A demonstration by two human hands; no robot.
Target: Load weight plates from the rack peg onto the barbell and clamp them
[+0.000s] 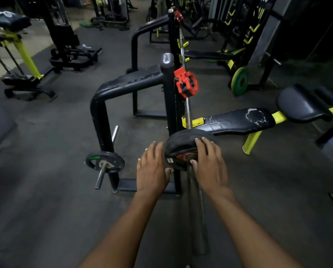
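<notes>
Gripping the plate (183, 144) on the barbell (197, 219) are left hand (152, 169) and right hand (210, 165).

dim gym, dark rubber floor (45, 209), black-and-yellow benches (239, 120).
</notes>
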